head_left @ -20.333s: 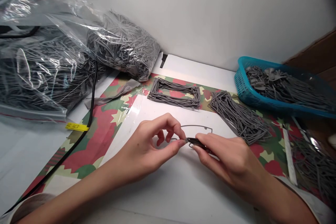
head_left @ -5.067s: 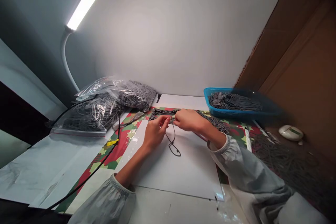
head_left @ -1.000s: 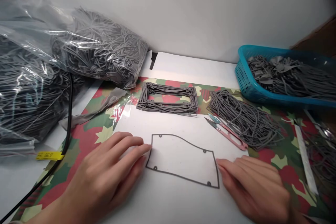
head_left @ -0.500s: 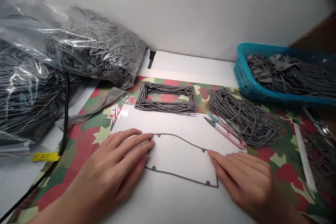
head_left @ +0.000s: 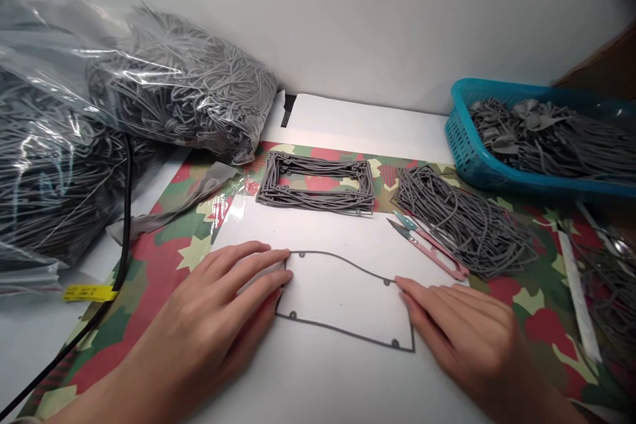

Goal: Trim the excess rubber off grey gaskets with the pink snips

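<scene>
Here, left hand (head_left: 218, 318) and right hand (head_left: 464, 338) lie flat, fingers spread, pinning gasket loop (head_left: 342, 332); far-right blue basket (head_left: 460, 159) holds grey strips (head_left: 546, 146).

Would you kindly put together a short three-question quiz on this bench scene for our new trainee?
1. True or false: the left hand and right hand lie flat at opposite ends of the single gasket.
2. The snips lie: A) in the blue basket; B) on the white sheet beside the loose pile; C) in a hand.
3. What lies behind the single gasket, in a neat rectangle?

Key: 1 true; 2 B; 3 the stacked gaskets.
</scene>
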### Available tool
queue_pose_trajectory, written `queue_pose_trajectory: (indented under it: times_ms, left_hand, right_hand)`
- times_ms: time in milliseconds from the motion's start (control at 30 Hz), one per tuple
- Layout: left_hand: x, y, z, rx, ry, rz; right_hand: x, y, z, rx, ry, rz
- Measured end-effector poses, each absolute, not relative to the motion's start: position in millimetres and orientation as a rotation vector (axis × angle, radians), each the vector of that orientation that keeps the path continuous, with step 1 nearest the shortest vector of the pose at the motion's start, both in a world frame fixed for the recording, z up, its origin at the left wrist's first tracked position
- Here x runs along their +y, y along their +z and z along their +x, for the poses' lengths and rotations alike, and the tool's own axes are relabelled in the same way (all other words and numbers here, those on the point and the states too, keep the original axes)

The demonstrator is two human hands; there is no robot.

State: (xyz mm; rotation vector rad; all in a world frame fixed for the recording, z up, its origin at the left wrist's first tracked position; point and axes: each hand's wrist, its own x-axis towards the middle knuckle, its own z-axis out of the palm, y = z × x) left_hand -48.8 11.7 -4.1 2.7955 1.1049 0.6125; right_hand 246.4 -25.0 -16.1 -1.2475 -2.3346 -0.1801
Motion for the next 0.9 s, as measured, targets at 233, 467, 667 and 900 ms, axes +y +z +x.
queue_pose_trajectory:
  times_ms: [233,467,667,900]
  left_hand:
    - [12,-7,-49,1.100,0.630,2.810]
    - [13,-8,-51,1.072,0.618,2.818]
    - [13,-9,-53,1.082,0.601,2.833]
    - [13,-10,-55,1.107,0.610,2.816]
  right_hand:
    - [-24,-14,246,-2.320,-0.094,-1.274]
    - [-28,-11,247,-2.349,-0.001,-1.287]
    - [-26,-12,246,-2.335,0.000,-1.291]
    - [-31,11,248,-2.413,0.385,-1.251]
